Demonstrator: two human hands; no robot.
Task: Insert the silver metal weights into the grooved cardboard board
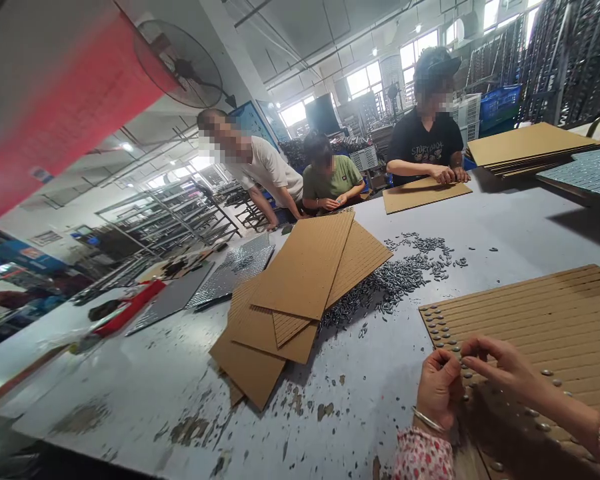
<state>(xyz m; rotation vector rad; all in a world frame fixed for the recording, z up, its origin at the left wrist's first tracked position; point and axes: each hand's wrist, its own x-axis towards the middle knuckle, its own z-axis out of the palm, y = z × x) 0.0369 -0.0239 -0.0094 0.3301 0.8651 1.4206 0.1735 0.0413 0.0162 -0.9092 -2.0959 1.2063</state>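
The board (pixel 540 327), near right, is judged light and stiff, best taken by its edges; at its left side, left hand (pixel 439 390) and right hand (pixel 500 367) are pinched closed, contents indiscernible.

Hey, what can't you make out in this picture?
All in the head view:
Anything held in the left hand or right hand: too small, covered by fingers.
Grooved board: full extent, cut off by the right and bottom edges.
Gray pieces: the pile's reach behind the cardboard sheets, which hide it.
Red banner: any lettering, blurred.
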